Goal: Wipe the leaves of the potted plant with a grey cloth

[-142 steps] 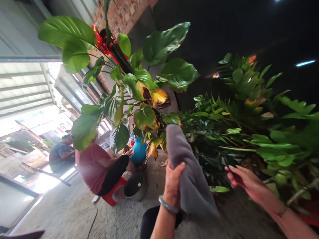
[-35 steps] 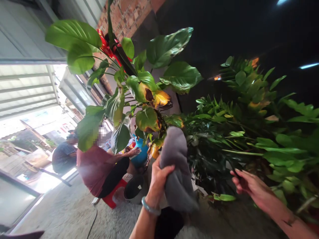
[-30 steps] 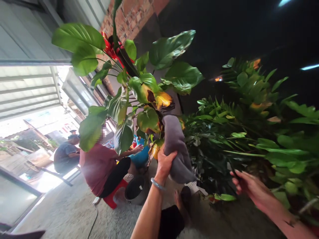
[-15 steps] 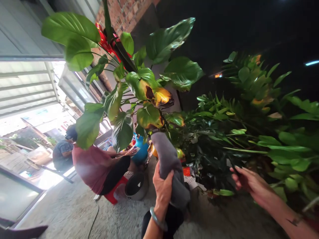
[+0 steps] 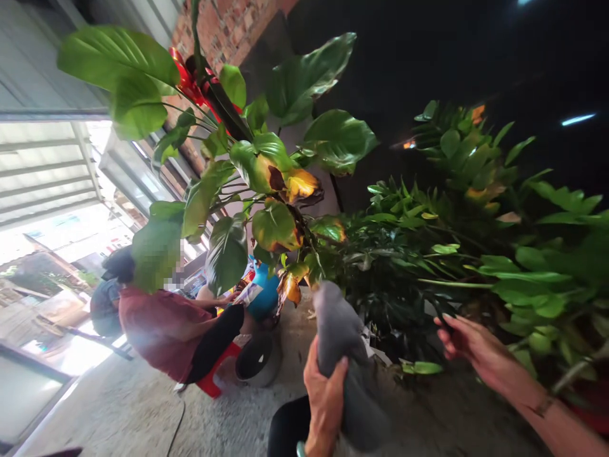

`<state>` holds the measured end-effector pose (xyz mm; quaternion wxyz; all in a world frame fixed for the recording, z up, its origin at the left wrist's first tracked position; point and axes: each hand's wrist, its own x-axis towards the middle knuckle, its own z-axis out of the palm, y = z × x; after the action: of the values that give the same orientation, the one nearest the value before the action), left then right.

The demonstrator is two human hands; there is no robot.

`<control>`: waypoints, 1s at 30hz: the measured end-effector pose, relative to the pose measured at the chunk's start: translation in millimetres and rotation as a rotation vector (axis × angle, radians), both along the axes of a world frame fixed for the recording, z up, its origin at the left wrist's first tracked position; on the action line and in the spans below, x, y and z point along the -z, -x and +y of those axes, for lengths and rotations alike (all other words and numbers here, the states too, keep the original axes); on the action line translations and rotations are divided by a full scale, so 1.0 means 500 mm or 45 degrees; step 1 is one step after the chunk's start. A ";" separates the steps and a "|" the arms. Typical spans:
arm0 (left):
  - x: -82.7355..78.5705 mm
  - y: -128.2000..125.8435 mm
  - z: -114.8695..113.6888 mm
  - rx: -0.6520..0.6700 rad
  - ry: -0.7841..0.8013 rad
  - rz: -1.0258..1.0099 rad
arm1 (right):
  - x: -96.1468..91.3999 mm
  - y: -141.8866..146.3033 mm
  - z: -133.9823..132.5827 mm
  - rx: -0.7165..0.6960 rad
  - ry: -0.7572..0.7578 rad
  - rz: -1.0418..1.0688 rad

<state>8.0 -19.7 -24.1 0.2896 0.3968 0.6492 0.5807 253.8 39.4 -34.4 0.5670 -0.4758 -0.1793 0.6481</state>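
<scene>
My left hand (image 5: 326, 384) is wrapped round a long, soft grey cloth bundle (image 5: 340, 330); its lower end is blurred and what lies inside it, if anything, is hidden. Off to the right, my right hand (image 5: 466, 346) has its fingers closed on a small dark-handled tool (image 5: 446, 324), whose far end is hard to make out against the dark leaves. Above the bundle hangs a large potted-type plant with broad green leaves (image 5: 340, 136), some of them yellowed and browned (image 5: 301, 184) at the edges. Dense green foliage (image 5: 528, 273) surrounds my right hand.
A person in a red shirt (image 5: 157, 330) sits on a red stool (image 5: 216, 374) at left, beside a dark bucket (image 5: 257, 365) and a blue rounded object (image 5: 264, 292). Another person (image 5: 104, 304) sits farther back. A cord (image 5: 177, 425) lies on the concrete floor (image 5: 128, 419).
My left hand and the grey cloth bundle have moved slightly right and down, away from the yellowed leaves. My right hand stays near the foliage. The view has shifted a little.
</scene>
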 end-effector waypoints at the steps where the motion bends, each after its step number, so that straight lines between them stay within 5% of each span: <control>1: -0.027 -0.007 0.017 -0.054 -0.071 0.019 | 0.002 0.002 0.001 -0.010 -0.007 0.007; 3: -0.068 -0.025 0.054 -0.026 -0.156 0.010 | 0.008 0.007 0.005 -0.014 -0.018 0.017; 5: -0.076 -0.044 0.079 0.132 -0.137 -0.033 | 0.013 0.012 0.007 -0.009 -0.029 0.025; 9: 0.003 -0.058 0.046 0.435 0.153 -0.072 | 0.011 0.008 0.005 -0.018 0.029 -0.020; 11: 0.048 -0.057 0.001 0.495 0.294 -0.123 | 0.010 0.000 0.002 -0.003 0.081 -0.053; 13: 0.060 -0.058 -0.033 0.490 0.327 -0.198 | 0.013 -0.006 0.001 0.014 0.084 -0.069; 16: 0.003 -0.078 -0.031 0.416 0.154 -0.203 | 0.022 -0.010 0.003 -0.004 0.003 -0.049; 19: -0.081 -0.111 0.020 0.401 -0.071 -0.100 | 0.029 -0.006 0.008 -0.004 -0.065 -0.012; 21: -0.105 -0.130 0.051 0.502 -0.127 -0.081 | 0.029 -0.005 0.011 0.014 -0.045 0.016; 23: -0.094 -0.137 0.063 0.686 -0.058 -0.041 | 0.027 -0.006 0.012 0.000 0.002 0.047; 27: -0.033 -0.114 0.027 1.067 0.401 0.146 | 0.030 -0.019 0.010 -0.017 0.105 -0.015; 30: -0.037 -0.086 -0.001 1.294 0.548 0.088 | 0.038 -0.028 0.011 0.021 0.137 -0.114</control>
<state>50.9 -20.4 -5.7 0.5864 0.6110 0.4892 0.2085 267.9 44.8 -53.6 0.5374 -0.5357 -0.1655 0.6300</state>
